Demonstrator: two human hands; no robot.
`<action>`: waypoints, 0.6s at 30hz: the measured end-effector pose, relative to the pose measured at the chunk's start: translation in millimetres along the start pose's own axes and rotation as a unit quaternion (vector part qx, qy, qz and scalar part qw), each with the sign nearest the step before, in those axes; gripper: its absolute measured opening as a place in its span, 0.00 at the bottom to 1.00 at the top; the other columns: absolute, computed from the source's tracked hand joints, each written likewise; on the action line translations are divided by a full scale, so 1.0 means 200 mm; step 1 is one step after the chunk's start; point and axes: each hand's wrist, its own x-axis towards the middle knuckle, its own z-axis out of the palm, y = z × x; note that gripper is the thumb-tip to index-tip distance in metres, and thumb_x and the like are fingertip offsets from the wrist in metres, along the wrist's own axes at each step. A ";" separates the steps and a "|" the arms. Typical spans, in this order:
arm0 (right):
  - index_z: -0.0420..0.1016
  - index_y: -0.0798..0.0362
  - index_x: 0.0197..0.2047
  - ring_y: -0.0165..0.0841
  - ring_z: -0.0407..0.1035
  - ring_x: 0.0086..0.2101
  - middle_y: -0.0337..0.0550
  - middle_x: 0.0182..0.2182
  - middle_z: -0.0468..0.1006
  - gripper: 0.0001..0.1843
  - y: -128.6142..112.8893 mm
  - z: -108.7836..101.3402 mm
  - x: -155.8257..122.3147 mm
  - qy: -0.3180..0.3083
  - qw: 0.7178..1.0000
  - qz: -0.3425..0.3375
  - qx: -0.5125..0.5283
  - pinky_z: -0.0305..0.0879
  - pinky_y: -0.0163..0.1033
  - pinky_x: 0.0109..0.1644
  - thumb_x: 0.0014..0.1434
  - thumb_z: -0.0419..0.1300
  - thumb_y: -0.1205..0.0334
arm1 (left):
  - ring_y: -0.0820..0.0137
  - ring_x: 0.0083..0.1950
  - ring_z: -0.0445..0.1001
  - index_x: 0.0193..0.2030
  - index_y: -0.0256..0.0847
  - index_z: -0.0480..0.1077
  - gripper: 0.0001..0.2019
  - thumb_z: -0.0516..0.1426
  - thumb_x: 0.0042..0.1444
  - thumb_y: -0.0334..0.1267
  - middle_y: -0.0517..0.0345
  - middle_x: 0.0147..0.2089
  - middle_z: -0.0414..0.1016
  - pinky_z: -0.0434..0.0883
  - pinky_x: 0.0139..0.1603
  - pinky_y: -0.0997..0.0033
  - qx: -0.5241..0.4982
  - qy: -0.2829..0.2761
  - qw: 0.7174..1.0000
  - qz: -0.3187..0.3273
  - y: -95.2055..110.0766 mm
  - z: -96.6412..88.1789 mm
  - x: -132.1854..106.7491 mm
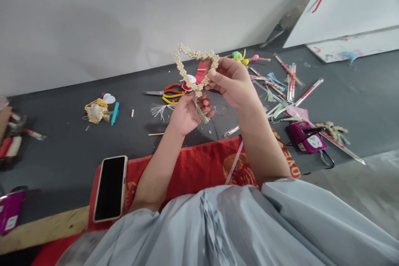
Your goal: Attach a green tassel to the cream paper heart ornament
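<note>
A cream heart-shaped loop of knotted cord or small beads [199, 55] is held up above the table, its point downward. My right hand [232, 81] grips the loop's right side between thumb and fingers. Below it, my left hand [186, 117] has its fingers curled around the lower tip, where a pale green tassel [201, 112] hangs across them. Just behind the left hand lie orange-handled scissors [173, 88] and a yellow-handled tool [170, 100]. A bundle of white threads [160, 109] spreads out beside that hand.
A red cloth [199, 162] covers the near table edge, with a phone [109, 189] on it. Wrapped red-and-clear sticks [291, 83] and a purple box [307, 137] with a cable lie right. A yellow cord piece [97, 111] and a turquoise tube [115, 113] lie left.
</note>
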 end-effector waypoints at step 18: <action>0.75 0.49 0.54 0.33 0.77 0.46 0.43 0.45 0.78 0.24 0.03 0.00 -0.01 0.001 0.993 -0.059 -0.104 0.81 0.40 0.51 0.62 0.66 0.43 | 0.73 0.28 0.71 0.29 0.38 0.70 0.26 0.39 0.73 0.42 0.58 0.28 0.69 0.73 0.39 0.67 -0.012 -0.011 1.000 -0.004 0.01 0.02 -0.01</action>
